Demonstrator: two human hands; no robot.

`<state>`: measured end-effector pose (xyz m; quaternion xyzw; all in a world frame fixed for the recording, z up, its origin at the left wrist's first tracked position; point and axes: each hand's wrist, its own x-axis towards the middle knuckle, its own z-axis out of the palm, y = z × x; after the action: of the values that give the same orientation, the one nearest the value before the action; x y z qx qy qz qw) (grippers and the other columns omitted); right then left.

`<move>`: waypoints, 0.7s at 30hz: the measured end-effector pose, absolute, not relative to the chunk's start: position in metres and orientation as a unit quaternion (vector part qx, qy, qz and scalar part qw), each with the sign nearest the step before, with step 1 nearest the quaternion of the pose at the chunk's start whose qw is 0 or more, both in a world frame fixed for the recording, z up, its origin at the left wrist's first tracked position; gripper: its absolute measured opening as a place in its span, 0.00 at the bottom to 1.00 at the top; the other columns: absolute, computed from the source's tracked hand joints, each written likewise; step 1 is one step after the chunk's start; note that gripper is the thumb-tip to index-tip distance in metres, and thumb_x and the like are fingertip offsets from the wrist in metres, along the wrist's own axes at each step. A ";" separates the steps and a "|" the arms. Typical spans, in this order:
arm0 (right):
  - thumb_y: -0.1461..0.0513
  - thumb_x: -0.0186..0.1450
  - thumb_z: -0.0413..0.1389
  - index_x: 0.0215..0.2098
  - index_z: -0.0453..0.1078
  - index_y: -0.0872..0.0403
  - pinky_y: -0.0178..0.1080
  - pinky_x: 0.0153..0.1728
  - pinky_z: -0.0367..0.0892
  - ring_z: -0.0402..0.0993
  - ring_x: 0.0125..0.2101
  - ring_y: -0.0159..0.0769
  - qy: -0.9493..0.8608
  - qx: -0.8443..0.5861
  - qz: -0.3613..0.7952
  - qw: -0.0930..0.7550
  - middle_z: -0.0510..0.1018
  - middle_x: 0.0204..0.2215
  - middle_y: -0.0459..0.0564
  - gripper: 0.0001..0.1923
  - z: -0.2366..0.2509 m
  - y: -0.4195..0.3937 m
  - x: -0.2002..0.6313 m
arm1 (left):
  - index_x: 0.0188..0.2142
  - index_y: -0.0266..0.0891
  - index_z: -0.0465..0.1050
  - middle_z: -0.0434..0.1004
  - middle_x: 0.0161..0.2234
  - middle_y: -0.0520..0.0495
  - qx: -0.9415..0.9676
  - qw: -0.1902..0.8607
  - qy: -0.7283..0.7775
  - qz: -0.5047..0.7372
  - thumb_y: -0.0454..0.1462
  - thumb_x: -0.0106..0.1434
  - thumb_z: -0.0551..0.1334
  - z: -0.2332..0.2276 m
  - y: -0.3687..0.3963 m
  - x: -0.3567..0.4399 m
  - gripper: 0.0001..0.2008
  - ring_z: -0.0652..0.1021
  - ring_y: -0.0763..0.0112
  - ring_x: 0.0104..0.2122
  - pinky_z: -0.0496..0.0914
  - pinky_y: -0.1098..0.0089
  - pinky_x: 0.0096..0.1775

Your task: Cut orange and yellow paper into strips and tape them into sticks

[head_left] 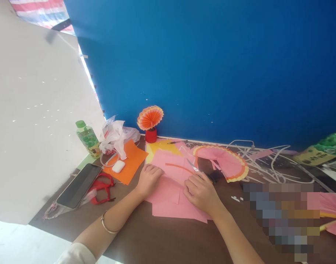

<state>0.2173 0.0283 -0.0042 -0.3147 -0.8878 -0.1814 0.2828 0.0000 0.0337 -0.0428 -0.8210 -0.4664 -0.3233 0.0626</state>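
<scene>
A stack of pink paper sheets lies on the dark table in front of me. My left hand is at the left edge of the top pink sheet, its fingers curled onto it. Bent fingers of my right hand close on the same sheet's right side; the fingertips are partly hidden. A crease or edge runs across the paper between the hands. Just beyond my right hand lie scissors with dark handles, partly covered by it. A thin orange paper strip rests on the pink paper.
Left are orange paper, a white earbud case, a phone, red straps, a green bottle and a plastic bag. Behind stands an orange pleated fan; right, a pink pleated fan and white strips.
</scene>
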 end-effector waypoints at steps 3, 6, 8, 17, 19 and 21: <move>0.69 0.59 0.45 0.18 0.60 0.53 0.39 0.39 0.58 0.58 0.23 0.31 -0.884 -0.321 -0.177 0.291 0.61 0.17 0.43 0.13 -0.004 0.031 0.224 | 0.33 0.41 0.66 0.75 0.31 0.53 -0.798 0.063 -0.488 -0.347 0.24 0.56 0.49 -0.043 0.035 -0.002 0.14 0.73 0.72 0.34 0.62 0.66 0.43; 0.69 0.58 0.46 0.19 0.61 0.53 0.39 0.39 0.59 0.60 0.23 0.31 -0.862 -0.351 -0.176 0.321 0.63 0.17 0.44 0.12 -0.006 0.035 0.231 | 0.32 0.39 0.66 0.73 0.27 0.51 -0.747 0.060 -0.548 -0.371 0.26 0.59 0.48 -0.044 0.037 -0.005 0.11 0.72 0.70 0.30 0.64 0.67 0.37; 0.69 0.59 0.47 0.22 0.64 0.54 0.40 0.41 0.59 0.62 0.24 0.31 -0.841 -0.373 -0.173 0.352 0.67 0.19 0.45 0.11 -0.007 0.034 0.230 | 0.31 0.39 0.67 0.72 0.26 0.50 -0.739 0.061 -0.557 -0.374 0.28 0.60 0.48 -0.044 0.037 -0.004 0.11 0.72 0.70 0.29 0.64 0.67 0.35; 0.69 0.63 0.47 0.39 0.68 0.54 0.48 0.50 0.49 0.67 0.39 0.37 -0.855 -0.367 -0.184 0.317 0.75 0.33 0.50 0.11 -0.020 0.021 0.196 | 0.43 0.40 0.67 0.76 0.32 0.49 -0.843 0.110 -0.399 -0.343 0.28 0.61 0.49 -0.041 0.025 0.013 0.14 0.73 0.71 0.34 0.63 0.67 0.41; 0.71 0.63 0.45 0.36 0.69 0.55 0.47 0.50 0.50 0.68 0.34 0.34 -0.866 -0.352 -0.173 0.311 0.74 0.28 0.48 0.12 -0.023 0.021 0.196 | 0.43 0.39 0.67 0.75 0.30 0.49 -0.850 0.117 -0.391 -0.333 0.29 0.62 0.50 -0.042 0.025 0.014 0.12 0.72 0.71 0.33 0.63 0.67 0.38; 0.71 0.63 0.44 0.34 0.69 0.56 0.46 0.49 0.52 0.68 0.32 0.33 -0.873 -0.337 -0.166 0.310 0.74 0.27 0.48 0.12 -0.024 0.022 0.198 | 0.39 0.39 0.68 0.73 0.28 0.48 -0.855 0.126 -0.390 -0.317 0.32 0.62 0.50 -0.044 0.025 0.015 0.10 0.72 0.70 0.31 0.63 0.68 0.34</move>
<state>0.1976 0.0222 -0.0237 -0.3374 -0.8731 -0.1657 0.3105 0.0146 0.0248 -0.0442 -0.8552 -0.3902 -0.3172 0.1258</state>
